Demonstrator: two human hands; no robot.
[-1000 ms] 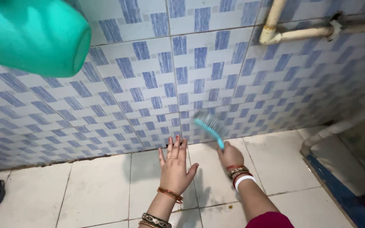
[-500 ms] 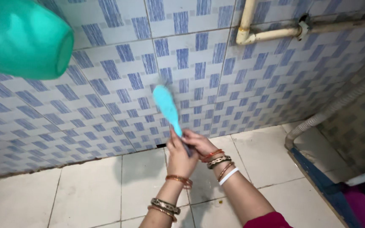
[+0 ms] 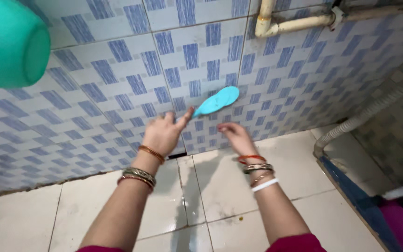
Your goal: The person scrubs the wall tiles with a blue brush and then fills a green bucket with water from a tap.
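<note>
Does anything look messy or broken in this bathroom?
Yes, a few things. The white tiled floor has a wet, shiny patch near the person's arms. There is a small dark gap where the blue patterned wall tiles meet the floor. The cream wall pipe looks stained and rusty at its bend.

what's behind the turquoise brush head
Behind the turquoise brush, held in the left hand, is the blue-and-white tiled wall. The tile patch directly behind it and the bristles are hidden.
</note>
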